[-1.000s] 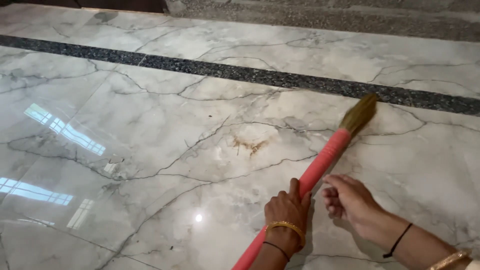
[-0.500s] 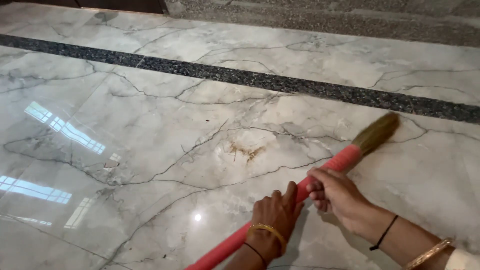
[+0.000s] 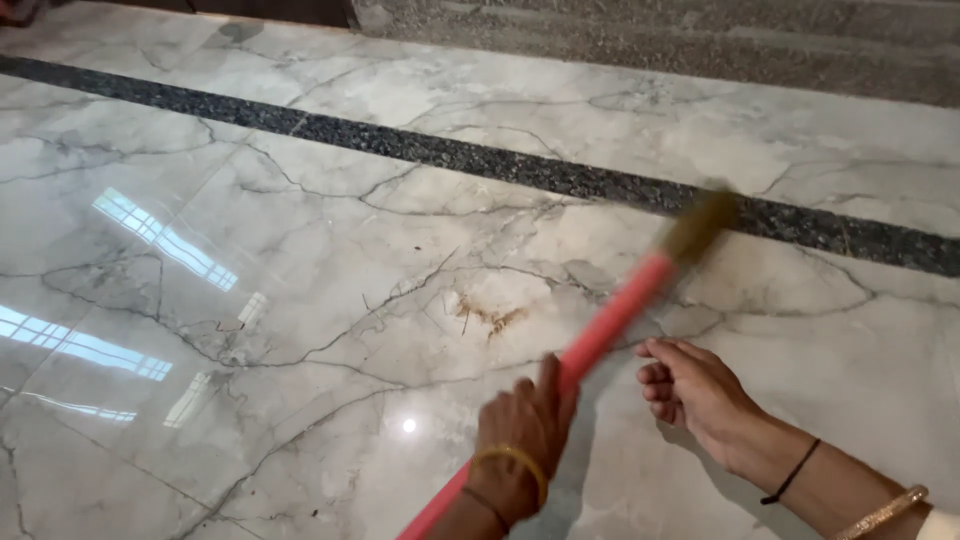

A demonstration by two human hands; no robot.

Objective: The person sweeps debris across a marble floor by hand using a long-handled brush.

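The left hand (image 3: 525,440) is clenched around the pink-handled broom with straw bristles (image 3: 610,320) above the glossy veined marble floor (image 3: 300,250), while the right hand (image 3: 695,390) hangs half-curled beside the handle, grasping nothing

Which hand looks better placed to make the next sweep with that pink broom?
Probably the left hand: its grip is closed around the pink broom handle. The right hand hangs loosely curled beside the handle, apparently not touching it.

Two bare hands, low in the view

The left hand (image 3: 520,435) is curled into a closed grip, knuckles up, a gold bangle worn at the wrist. The right hand (image 3: 690,390) is held apart, fingers loosely bent, gripping nothing.
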